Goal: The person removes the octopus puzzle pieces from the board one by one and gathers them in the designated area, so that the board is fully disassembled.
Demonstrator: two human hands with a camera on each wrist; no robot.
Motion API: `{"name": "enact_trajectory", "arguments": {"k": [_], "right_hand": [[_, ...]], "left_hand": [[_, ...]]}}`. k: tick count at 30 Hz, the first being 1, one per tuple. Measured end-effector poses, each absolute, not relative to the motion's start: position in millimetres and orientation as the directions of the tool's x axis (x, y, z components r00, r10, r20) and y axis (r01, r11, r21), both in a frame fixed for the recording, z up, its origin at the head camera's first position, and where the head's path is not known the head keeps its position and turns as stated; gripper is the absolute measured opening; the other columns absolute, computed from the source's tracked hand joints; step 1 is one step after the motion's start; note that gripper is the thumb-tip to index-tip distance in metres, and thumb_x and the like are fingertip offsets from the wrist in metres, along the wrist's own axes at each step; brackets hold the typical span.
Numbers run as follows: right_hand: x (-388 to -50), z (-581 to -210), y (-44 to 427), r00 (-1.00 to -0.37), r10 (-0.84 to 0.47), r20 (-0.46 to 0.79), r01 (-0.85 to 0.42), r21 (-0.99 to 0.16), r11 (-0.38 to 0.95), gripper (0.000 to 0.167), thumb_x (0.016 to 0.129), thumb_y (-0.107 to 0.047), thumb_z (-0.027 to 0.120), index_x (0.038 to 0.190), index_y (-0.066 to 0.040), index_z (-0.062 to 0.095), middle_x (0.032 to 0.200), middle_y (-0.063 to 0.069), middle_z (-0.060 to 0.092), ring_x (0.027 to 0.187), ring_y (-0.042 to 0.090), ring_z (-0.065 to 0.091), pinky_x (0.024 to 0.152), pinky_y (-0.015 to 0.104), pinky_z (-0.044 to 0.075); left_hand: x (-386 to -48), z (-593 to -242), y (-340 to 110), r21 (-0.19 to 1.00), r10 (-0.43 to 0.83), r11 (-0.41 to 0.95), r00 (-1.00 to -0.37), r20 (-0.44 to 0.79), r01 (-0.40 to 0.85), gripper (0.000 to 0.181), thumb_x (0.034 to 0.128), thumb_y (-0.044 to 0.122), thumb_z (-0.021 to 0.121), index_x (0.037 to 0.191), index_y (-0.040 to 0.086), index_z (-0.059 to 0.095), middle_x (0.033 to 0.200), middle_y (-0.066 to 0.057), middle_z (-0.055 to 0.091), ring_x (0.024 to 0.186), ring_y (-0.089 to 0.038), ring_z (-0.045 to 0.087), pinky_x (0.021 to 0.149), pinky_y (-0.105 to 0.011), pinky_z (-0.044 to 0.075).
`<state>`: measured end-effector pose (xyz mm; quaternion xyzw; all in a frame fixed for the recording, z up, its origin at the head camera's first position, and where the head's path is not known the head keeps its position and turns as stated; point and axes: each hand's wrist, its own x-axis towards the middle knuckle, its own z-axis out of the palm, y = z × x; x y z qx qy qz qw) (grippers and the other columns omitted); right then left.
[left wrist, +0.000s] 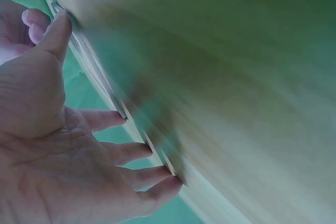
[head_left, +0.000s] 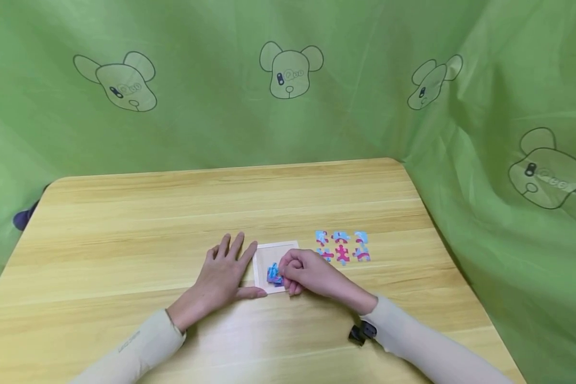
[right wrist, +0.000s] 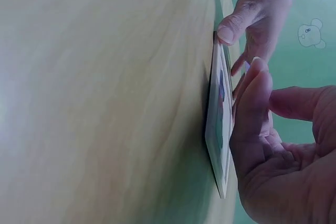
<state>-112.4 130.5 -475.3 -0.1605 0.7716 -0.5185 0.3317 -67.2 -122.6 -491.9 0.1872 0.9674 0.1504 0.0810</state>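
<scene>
A square tray with a pale raised rim [head_left: 277,245] lies on the table, and blue-and-purple jigsaw puzzle pieces [head_left: 272,273] sit in its lower part. My left hand [head_left: 221,280] is spread beside it, thumb and index finger touching its left side. Over the tray's right part, my right hand [head_left: 312,272] has its fingers curled and pinches a puzzle piece that is mostly hidden. A small purple bit [right wrist: 247,66] shows by that hand's fingertip in the right wrist view. The left wrist view shows the left fingertips [left wrist: 176,181] resting on the tabletop.
Several loose pink-and-blue puzzle pieces [head_left: 342,253] lie in two rows right of the tray, close to the right wrist. The wooden table [head_left: 173,213] has a rounded back edge, with a green curtain [head_left: 211,122] printed with mouse heads behind and beside it.
</scene>
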Motion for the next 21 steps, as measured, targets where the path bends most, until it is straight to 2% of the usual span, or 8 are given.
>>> {"name": "enact_trajectory", "arguments": {"k": [9, 15, 21], "right_hand": [[-106.5, -468.9, 150.6, -0.775, -0.554, -0.304, 0.066, -0.911, 0.408, 0.016, 0.109, -0.015, 0.068, 0.112, 0.001, 0.068, 0.086, 0.014, 0.071, 0.073, 0.027, 0.070, 0.065, 0.035, 0.063], [-100.2, -467.4, 173.1, -0.773, -0.552, -0.313, 0.076, -0.909, 0.409, 0.014, 0.109, -0.012, 0.066, 0.113, 0.002, 0.066, 0.086, 0.016, 0.072, 0.075, 0.033, 0.072, 0.062, 0.035, 0.063], [-97.5, -468.5, 193.5, -0.789, -0.527, -0.317, 0.080, -0.903, 0.423, 0.016, 0.109, -0.013, 0.068, 0.112, 0.002, 0.066, 0.083, 0.017, 0.072, 0.070, 0.032, 0.071, 0.058, 0.032, 0.060]], "left_hand": [[-66.6, -491.6, -122.7, 0.321, 0.386, 0.885, -0.917, -0.097, 0.338, 0.109, 0.0889, 0.071, 0.079, 0.169, 0.007, 0.040, 0.170, -0.033, 0.030, 0.154, -0.062, 0.027, 0.115, -0.074, 0.035], [-67.4, -491.9, -121.2, 0.334, 0.399, 0.875, -0.913, -0.084, 0.351, 0.109, 0.0890, 0.070, 0.079, 0.168, 0.006, 0.040, 0.170, -0.034, 0.030, 0.153, -0.062, 0.028, 0.113, -0.074, 0.036], [-67.7, -492.7, -121.7, 0.322, 0.393, 0.880, -0.916, -0.085, 0.348, 0.109, 0.0889, 0.071, 0.079, 0.168, 0.007, 0.040, 0.170, -0.033, 0.031, 0.153, -0.062, 0.029, 0.113, -0.074, 0.037]]}}
